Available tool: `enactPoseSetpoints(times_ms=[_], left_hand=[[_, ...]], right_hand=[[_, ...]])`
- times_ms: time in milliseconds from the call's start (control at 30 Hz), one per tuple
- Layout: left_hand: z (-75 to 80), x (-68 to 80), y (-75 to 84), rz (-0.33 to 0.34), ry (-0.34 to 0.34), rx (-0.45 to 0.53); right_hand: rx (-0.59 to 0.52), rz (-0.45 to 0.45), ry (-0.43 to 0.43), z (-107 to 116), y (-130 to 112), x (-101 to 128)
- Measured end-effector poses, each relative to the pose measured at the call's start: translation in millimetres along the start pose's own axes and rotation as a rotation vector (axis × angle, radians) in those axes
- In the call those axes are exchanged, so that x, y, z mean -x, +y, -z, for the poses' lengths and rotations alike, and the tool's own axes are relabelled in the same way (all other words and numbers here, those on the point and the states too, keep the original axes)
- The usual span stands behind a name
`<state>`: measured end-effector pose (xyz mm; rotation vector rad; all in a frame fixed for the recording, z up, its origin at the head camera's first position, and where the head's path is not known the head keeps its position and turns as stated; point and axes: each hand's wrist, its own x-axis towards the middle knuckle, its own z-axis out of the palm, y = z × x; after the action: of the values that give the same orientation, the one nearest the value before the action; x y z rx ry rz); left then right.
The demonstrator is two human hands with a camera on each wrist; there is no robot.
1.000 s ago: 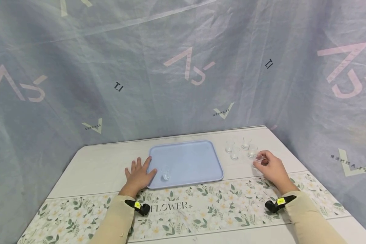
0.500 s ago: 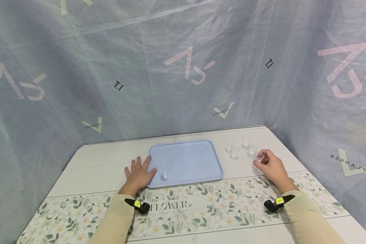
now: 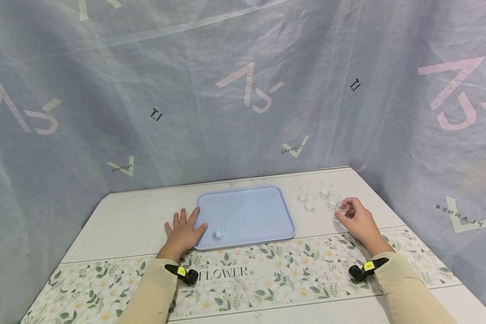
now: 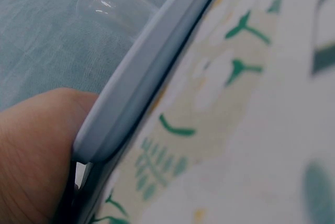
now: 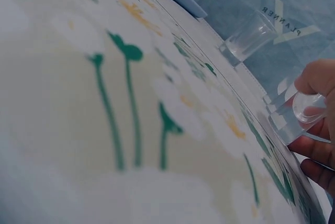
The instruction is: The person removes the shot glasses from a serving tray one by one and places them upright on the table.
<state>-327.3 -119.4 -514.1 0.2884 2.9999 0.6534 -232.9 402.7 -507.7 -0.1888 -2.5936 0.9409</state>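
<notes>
My left hand [image 3: 183,235] lies with spread, straight fingers at the left edge of a light blue tray [image 3: 247,213]; its thumb reaches over the rim. On the tray, near that thumb, stands a small clear shot glass [image 3: 219,231]. My right hand [image 3: 362,223] pinches another clear shot glass [image 3: 341,211] between thumb and fingers, right of the tray. In the right wrist view the held glass [image 5: 289,122] appears low, close to the tabletop; whether its base touches is unclear. The left wrist view shows the tray's rim [image 4: 131,77] beside the hand.
Several more clear shot glasses [image 3: 310,204] stand grouped between the tray and my right hand. A floral runner strip [image 3: 291,272] crosses the white table [image 3: 137,216] in front of the tray. Grey-blue fabric [image 3: 194,112] hangs behind and at both sides.
My right hand and its glass have shifted only slightly, while the whole view drifts a little. The left hand, tray and standing glasses keep their places.
</notes>
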Motion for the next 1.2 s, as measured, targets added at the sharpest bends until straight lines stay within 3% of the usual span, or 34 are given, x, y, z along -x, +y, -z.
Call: enactPoseSetpoints(times_ms=[167, 367, 700, 967, 1200], left_hand=[[2.0, 1.8, 1.9, -0.003, 0.004, 0.003], [2.1, 2.0, 3.2, -0.002, 0.003, 0.011], [-6.0, -4.7, -7.4, -0.011, 0.002, 0.02], [-1.4, -0.3, -1.2, -0.002, -0.004, 0.02], [1.7, 1.0, 1.8, 0.012, -0.002, -0.006]], right_hand=[[-0.042, -0.01, 0.0, 0, 0, 0], [-0.094, 0.033, 0.094, 3, -6, -3], [-0.078, 0.172, 0.187, -10, -48, -16], [-0.153, 0.281, 0.148, -34, -82, -28], [-0.22, 0.306, 0.07, -57, -111, -31]])
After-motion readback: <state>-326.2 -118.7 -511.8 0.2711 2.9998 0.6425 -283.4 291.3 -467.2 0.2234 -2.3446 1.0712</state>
